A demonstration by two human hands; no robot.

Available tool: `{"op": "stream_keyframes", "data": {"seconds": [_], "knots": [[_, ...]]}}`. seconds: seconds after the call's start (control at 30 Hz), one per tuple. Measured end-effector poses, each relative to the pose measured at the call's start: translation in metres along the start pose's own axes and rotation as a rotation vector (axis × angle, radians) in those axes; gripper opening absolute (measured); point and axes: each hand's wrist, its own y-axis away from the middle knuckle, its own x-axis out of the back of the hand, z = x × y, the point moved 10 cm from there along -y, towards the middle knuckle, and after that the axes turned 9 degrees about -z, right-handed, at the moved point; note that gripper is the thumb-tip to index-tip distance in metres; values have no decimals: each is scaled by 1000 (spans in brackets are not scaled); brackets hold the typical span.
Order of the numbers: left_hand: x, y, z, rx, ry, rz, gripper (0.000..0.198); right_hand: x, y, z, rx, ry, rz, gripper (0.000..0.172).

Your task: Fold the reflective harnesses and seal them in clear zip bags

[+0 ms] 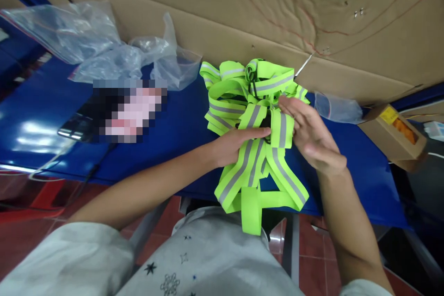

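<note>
A pile of neon-yellow reflective straps (239, 97) with grey stripes lies on a blue table (180, 125). The nearest strap piece (258, 171) hangs over the table's front edge. My left hand (232, 143) lies on this strap, fingers stretched toward a dark buckle at its middle. My right hand (308, 134) grips a folded band of the same strap between thumb and fingers.
Crumpled clear plastic bags (104, 46) lie at the table's back left, another small one (338, 107) at the right. A phone (79, 125) rests on the left. A cardboard sheet (277, 9) stands behind. A small cardboard box (395, 136) sits at the right edge.
</note>
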Motion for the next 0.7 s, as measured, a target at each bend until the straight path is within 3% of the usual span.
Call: {"op": "stream_keyframes", "data": {"seconds": [0.1, 0.2, 0.3, 0.47, 0.57, 0.7], "knots": [[-1, 1, 0, -18, -77, 12, 53, 5, 2, 18, -131, 58, 94, 62], [-14, 2, -9, 51, -72, -124, 59, -2, 3, 26, -252, 141, 109, 46], [-20, 5, -14, 114, -56, -193, 58, -2, 0, 13, -228, 154, 148, 39], [-18, 9, -1, 27, -194, -196, 44, -7, -10, 0, -171, 160, 113, 30], [-17, 8, -1, 26, -164, -217, 43, -12, -11, -4, -134, 170, 101, 24], [-28, 6, -14, 142, -116, -352, 46, -3, -6, -37, -76, 374, 198, 34]]}}
